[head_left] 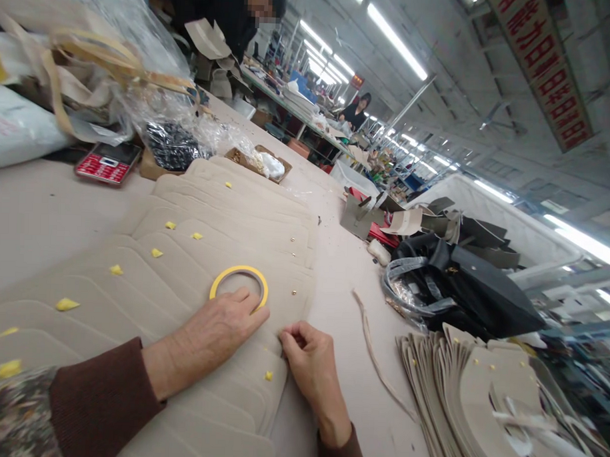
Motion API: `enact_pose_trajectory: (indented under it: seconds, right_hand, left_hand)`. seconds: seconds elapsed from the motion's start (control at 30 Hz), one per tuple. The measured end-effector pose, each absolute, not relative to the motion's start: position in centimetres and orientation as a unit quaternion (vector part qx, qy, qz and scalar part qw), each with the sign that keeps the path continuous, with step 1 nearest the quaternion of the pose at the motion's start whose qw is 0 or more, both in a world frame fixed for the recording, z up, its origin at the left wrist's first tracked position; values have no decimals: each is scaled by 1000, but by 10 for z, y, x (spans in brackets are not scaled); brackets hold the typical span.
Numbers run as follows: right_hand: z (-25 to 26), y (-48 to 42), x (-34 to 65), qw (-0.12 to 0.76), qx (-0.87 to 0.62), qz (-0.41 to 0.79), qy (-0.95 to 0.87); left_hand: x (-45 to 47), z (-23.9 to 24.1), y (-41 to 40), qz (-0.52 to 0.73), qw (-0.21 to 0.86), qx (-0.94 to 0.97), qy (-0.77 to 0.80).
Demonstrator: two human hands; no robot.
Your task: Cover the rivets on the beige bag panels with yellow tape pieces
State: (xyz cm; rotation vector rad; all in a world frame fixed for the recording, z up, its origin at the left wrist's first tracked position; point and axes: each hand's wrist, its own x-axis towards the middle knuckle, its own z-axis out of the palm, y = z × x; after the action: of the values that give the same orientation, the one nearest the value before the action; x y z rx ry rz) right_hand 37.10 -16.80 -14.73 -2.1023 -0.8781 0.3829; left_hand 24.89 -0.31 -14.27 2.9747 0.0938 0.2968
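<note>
My left hand [216, 332] lies over the overlapping beige panels, its fingers curled onto a roll of yellow tape [265, 286]. To its right, my right hand [310, 362] has thumb and forefinger pinched together at the right edge of a beige panel [249, 406]. What sits between those fingertips is too small to make out. Small yellow tape pieces [67, 304] dot the panels, and a few tiny metal studs [293, 293] show along their right side.
A stack of beige panels [430, 379] and a black handbag [488, 288] stand at right, near a thin beige strip [369, 331]. Behind the panels are a red calculator [107, 163], plastic bags [23, 129] and a small box of metal parts [254, 161]. A person [217, 12] stands across the table.
</note>
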Motion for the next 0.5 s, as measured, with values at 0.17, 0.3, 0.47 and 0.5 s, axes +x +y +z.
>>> enact_pose_trajectory:
  seconds: [0.17,0.3,0.47,0.5]
  right_hand:
    - [-152,-166,370,358,-860,107,-347]
    - [-155,-172,372,390,-864,136,-288]
    - [-154,-179,370,409,-840,136,-330]
    - [-154,-178,368,396,-845,103,-345]
  left_hand:
    - [247,-147,-3,123,78,989,24]
    - [246,-145,-3,127,83,988,21]
    - [246,-150,-2,142,84,986,20]
    - [244,-154,-1,149,90,985,14]
